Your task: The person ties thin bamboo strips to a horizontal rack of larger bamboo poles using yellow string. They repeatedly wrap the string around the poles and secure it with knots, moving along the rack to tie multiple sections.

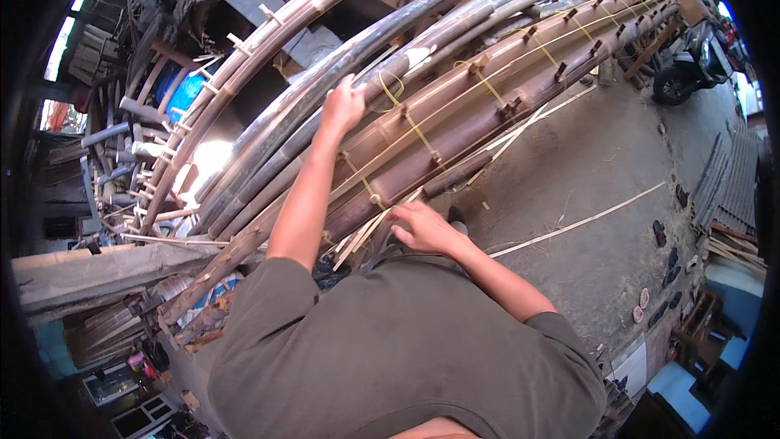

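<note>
Olive shirt below; brown poles beyond, pegged, laced with yellow cord.

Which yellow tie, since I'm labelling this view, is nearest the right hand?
The lowest, leftmost tie across the brown bamboo; the other ties sit farther up and right, away from the right hand.

"How are the brown bamboo poles laid?"
"Side by side, aslant; dark pegs are set along both, and yellow cord is stretched across between them."
</note>
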The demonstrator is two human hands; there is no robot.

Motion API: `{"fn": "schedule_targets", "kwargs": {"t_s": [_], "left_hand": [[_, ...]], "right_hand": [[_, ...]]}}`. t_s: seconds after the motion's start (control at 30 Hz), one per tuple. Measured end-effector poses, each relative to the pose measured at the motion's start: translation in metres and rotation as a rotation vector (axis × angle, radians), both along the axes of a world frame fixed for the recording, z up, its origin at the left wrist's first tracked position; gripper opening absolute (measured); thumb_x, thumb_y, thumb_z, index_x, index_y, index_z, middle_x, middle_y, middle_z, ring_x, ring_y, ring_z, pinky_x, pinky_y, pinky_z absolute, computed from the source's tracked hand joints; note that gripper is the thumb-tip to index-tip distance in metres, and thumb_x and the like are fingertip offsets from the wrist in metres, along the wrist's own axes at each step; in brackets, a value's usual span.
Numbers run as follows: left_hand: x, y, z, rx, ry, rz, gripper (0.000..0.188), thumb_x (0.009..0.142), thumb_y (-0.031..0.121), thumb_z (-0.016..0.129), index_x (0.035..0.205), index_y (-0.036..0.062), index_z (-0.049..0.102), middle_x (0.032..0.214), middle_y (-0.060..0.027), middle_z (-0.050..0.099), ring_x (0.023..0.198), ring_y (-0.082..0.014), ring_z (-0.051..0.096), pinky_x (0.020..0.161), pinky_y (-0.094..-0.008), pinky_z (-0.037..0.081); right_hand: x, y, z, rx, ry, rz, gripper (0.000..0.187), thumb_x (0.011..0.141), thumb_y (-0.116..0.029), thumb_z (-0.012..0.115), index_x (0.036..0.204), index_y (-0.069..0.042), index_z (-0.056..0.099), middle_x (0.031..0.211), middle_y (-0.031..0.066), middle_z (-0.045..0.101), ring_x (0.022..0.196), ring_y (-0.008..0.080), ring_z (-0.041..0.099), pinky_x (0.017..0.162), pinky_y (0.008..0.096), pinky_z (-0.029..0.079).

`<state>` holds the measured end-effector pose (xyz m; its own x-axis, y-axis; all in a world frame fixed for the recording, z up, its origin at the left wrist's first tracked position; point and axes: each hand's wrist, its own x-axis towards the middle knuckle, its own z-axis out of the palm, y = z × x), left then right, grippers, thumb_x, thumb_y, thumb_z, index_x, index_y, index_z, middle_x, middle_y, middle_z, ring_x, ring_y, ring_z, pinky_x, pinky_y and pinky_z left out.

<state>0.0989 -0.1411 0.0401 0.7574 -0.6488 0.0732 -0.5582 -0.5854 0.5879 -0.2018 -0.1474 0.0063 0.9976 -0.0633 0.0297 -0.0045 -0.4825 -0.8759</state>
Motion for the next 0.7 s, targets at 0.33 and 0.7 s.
{"fn": "schedule_targets", "kwargs": {"t_s": [0.33, 0.7], "left_hand": [[-0.102, 0.160, -0.061, 0.100, -0.130, -0.085, 0.034, 0.090, 0.030, 0.067, 0.118, 0.0125, 0.057, 0.105, -0.0171, 0.068, 0.101, -0.0358, 0.064, 0.091, -0.0543, 0.035], [-0.114, 0.143, -0.033, 0.017, -0.077, 0.041, 0.028, 0.099, 0.032, 0.048, 0.106, 0.0171, 0.070, 0.095, -0.0162, 0.071, 0.091, -0.0336, 0.067, 0.084, -0.0484, 0.030]], "right_hand": [[0.091, 0.081, 0.041, 0.931, -0.431, -0.640, 0.034, 0.103, -0.026, 0.042, 0.084, -0.007, 0.062, 0.078, 0.0042, 0.061, 0.072, 0.0183, 0.058, 0.076, 0.0328, 0.048], [0.197, -0.009, 0.053, 0.416, 0.193, 0.146, 0.058, 0.099, -0.054, 0.049, 0.087, -0.001, 0.069, 0.076, 0.0036, 0.061, 0.077, 0.0132, 0.057, 0.073, 0.0330, 0.047]]}}
